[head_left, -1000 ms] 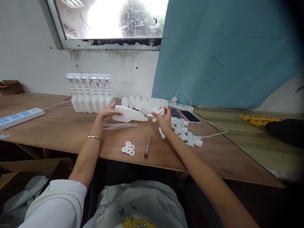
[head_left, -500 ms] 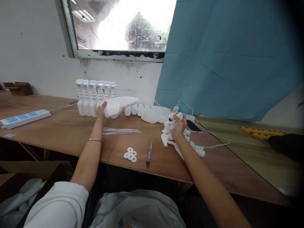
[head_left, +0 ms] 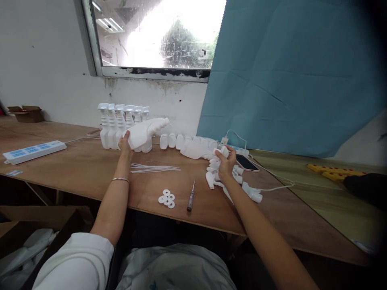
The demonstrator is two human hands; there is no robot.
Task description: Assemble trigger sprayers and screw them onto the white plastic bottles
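Observation:
A white plastic bottle [head_left: 142, 134] is gripped near its base by my left hand [head_left: 125, 145], tilted with its neck up and to the right. My right hand [head_left: 227, 164] closes around a white trigger spray head [head_left: 222, 152], partly hidden by the fingers. Beneath that hand lies a pile of loose spray heads [head_left: 209, 180]. Several bottles with spray heads fitted [head_left: 105, 129] stand behind my left hand, and more bottles [head_left: 193, 148] lie along the wall. Thin white tubes [head_left: 155, 168], white ring washers [head_left: 166, 199] and a screwdriver [head_left: 190, 198] rest between my arms.
A power strip [head_left: 34, 152] lies on the left of the wooden table [head_left: 99, 173]. A phone [head_left: 247, 163] and a white cable are at the right. A small carton [head_left: 26, 114] sits far left; an open box [head_left: 72, 215] of white parts stands below the table edge.
The bottle in my left hand has moved left, and its neck has tipped upward. My right hand has turned slightly with the spray head. The view has shifted a little.

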